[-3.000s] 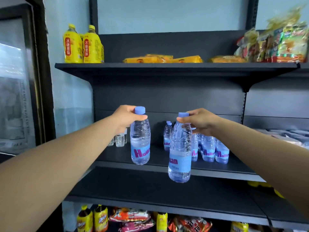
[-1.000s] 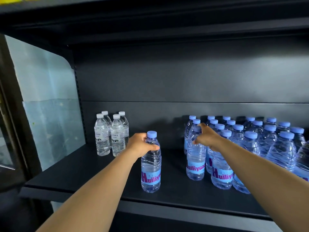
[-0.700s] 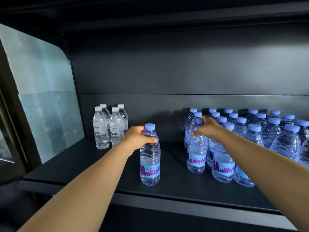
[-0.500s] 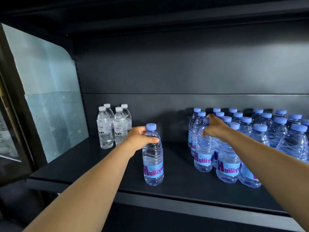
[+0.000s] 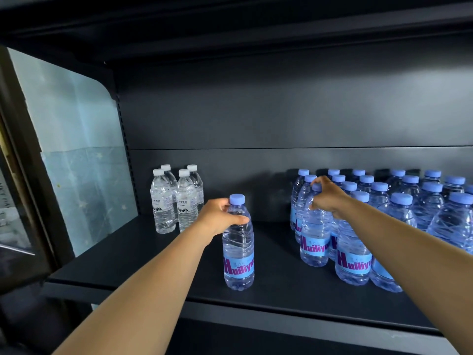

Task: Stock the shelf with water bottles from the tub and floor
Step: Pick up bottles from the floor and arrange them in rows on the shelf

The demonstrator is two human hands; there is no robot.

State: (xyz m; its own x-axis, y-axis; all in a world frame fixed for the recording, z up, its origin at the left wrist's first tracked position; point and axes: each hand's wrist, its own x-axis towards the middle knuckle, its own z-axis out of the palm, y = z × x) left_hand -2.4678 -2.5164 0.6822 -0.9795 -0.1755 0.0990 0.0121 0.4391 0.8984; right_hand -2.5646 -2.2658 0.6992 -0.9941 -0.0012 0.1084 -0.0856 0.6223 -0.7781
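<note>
Water bottles first: I've got one standing upright on the shelf (image 5: 143, 262) under my left hand (image 5: 217, 217), which is wrapped round its shoulder just below the blue cap. This lone bottle (image 5: 238, 248) sits out in the gap, well apart from the stock on either side, and I judge it's parked there only until I slide it over. My right hand (image 5: 330, 198) is up at the neck of the front-left bottle (image 5: 314, 234) of the blue-capped block (image 5: 399, 211); thumb and fingers are curled over its cap, though I can't tell whether they're clamped or letting go. That one stands tight against its neighbours, so I reckon the idea is to keep the rows packed and labels facing out. Beyond my left hand, four white-capped bottles (image 5: 176, 198) huddle by the back corner, a separate brand kept to itself. Gripping high leaves the bases free to seat flat. Tub and floor are out of view.
</note>
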